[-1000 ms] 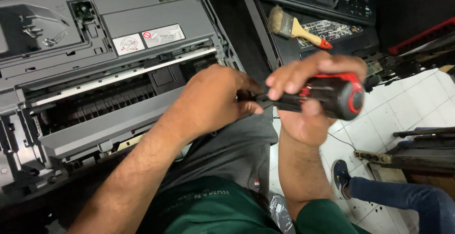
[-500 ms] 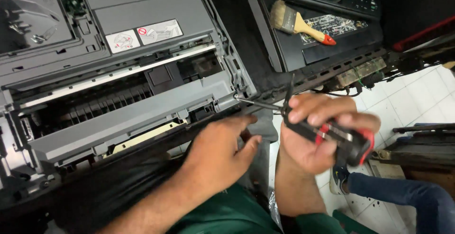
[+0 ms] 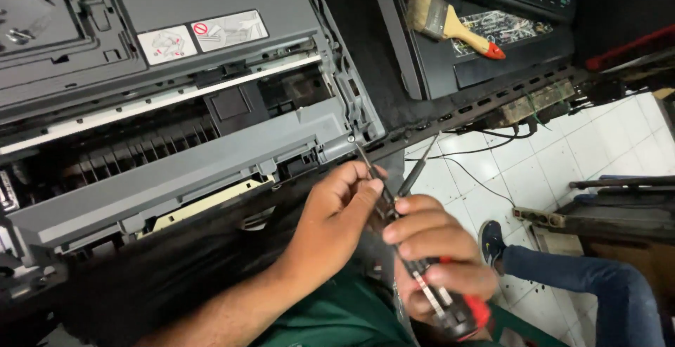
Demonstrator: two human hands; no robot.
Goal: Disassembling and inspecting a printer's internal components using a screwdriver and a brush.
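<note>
I am gripping the screwdriver (image 3: 422,277) in front of the open printer (image 3: 176,108), my right hand (image 3: 439,262) closed round its red-and-black handle, my left hand (image 3: 337,213) pinching the thin shaft. It seems light, stiff, the metal slippery; the handle is the safer hold.

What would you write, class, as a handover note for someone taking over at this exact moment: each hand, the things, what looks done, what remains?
Right hand: shut on the red-and-black screwdriver, with a second thin shaft alongside.
Left hand: fingers pinch the screwdriver's shaft near its tip.
Tip sits by the front right corner of the grey printer.
Done: printer already opened up.
Left: tip not clearly seated on any screw.
Paintbrush lies on the black machine behind.
</note>
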